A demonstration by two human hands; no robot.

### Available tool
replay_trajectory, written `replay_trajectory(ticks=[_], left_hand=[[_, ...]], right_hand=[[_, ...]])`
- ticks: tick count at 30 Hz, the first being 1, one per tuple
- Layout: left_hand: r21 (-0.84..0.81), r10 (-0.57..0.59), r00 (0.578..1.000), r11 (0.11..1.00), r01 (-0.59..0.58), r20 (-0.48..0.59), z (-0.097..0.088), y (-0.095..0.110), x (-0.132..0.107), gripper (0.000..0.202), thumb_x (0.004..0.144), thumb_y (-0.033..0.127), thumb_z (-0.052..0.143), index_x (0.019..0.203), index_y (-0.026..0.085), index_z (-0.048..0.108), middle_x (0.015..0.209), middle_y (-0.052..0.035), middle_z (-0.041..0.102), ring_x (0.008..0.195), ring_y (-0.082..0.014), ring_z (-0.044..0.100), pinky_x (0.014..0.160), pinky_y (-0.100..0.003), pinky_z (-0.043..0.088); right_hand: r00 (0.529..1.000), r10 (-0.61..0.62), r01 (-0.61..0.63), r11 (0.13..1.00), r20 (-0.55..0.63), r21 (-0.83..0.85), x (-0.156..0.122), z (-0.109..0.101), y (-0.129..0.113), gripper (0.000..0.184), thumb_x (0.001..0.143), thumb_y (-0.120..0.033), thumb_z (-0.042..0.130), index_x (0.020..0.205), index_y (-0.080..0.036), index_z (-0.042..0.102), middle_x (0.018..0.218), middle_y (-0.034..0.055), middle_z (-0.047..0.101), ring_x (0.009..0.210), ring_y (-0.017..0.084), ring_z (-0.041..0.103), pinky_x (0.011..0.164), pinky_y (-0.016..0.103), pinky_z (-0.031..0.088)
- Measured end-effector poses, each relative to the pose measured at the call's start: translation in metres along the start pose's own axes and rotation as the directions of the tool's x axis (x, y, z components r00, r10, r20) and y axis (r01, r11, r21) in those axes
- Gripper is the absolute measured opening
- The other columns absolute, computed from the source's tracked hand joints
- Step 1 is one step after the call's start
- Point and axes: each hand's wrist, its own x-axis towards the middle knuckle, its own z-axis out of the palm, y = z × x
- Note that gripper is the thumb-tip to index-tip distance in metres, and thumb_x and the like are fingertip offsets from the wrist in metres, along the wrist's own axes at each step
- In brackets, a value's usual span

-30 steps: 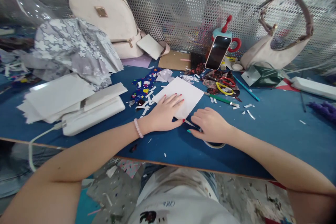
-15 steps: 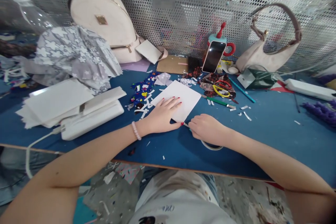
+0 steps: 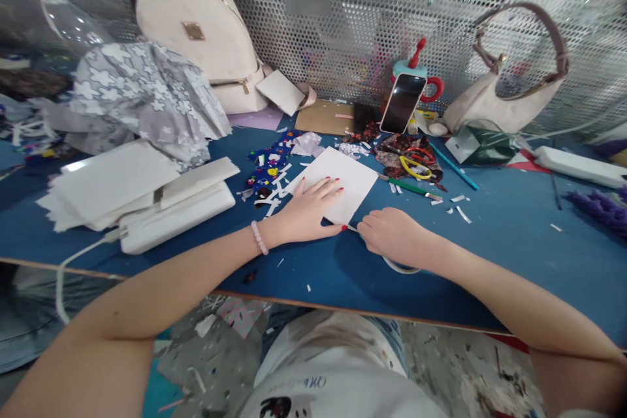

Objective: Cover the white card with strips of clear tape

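The sheet of paper lies flat on the blue table, just above the centre of the frame, one corner pointing toward me. My left hand rests on its lower left part, palm down, fingers straight and spread, gripping nothing. My right hand sits just right of the sheet's near corner, fingers curled shut on a thin strip that runs from that corner into the fist. A ring of tape shows partly from under this hand.

Paper scraps lie to the left of the sheet. A green pencil and scissors lie to its right. A stack of white sheets occupies the left of the frame. A phone leans upright at the upper centre, a backpack stands at the upper left and a handbag at the upper right
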Motion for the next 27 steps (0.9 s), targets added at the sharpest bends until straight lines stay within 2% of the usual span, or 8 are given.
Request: replay_trajectory(ticks=[12,17,21,27], left_hand=[[-0.007,-0.001,1.0,1.0,0.001,-0.026,0.002,0.001,0.001,0.075,0.091,0.057,0.053,0.15,0.016,0.034,0.16,-0.0143,0.026,0.149,-0.0327,0.022,0.118,-0.066,0.008],[-0.006,0.001,0.999,1.0,-0.002,-0.038,0.003,-0.003,0.002,0.075,0.091,0.058,0.053,0.15,0.017,0.035,0.161,-0.0136,0.026,0.149,-0.0321,0.023,0.119,-0.065,0.007],[0.001,0.013,0.998,1.0,-0.013,-0.056,0.006,-0.004,0.002,0.075,0.091,0.061,0.05,0.15,0.017,0.035,0.161,-0.0134,0.026,0.149,-0.032,0.022,0.12,-0.063,0.005],[0.05,0.06,0.996,0.997,-0.056,-0.072,0.005,-0.007,-0.001,0.082,0.088,0.069,0.053,0.15,0.019,0.036,0.159,-0.0131,0.029,0.148,-0.032,0.027,0.12,-0.06,0.011]], right_hand=[[1.0,-0.019,0.019,0.999,0.007,-0.029,-0.002,-0.004,0.001,0.005,0.088,-0.017,0.06,0.083,-0.016,0.062,0.074,0.0065,0.066,0.073,0.02,0.063,0.057,0.031,0.025],[0.998,-0.067,0.066,0.998,0.018,0.015,-0.02,-0.01,0.001,0.012,0.085,-0.013,0.059,0.074,-0.018,0.06,0.068,0.0042,0.064,0.066,0.019,0.06,0.056,0.031,0.024],[0.998,-0.001,0.002,1.0,-0.065,0.017,-0.031,-0.013,0.009,0.015,0.087,-0.014,0.055,0.072,-0.018,0.058,0.066,0.0039,0.061,0.064,0.018,0.057,0.059,0.031,0.026],[0.995,0.09,-0.082,0.983,-0.039,0.164,-0.024,-0.006,0.026,0.018,0.088,-0.014,0.049,0.072,-0.018,0.056,0.068,0.0028,0.06,0.063,0.016,0.053,0.06,0.029,0.027]])
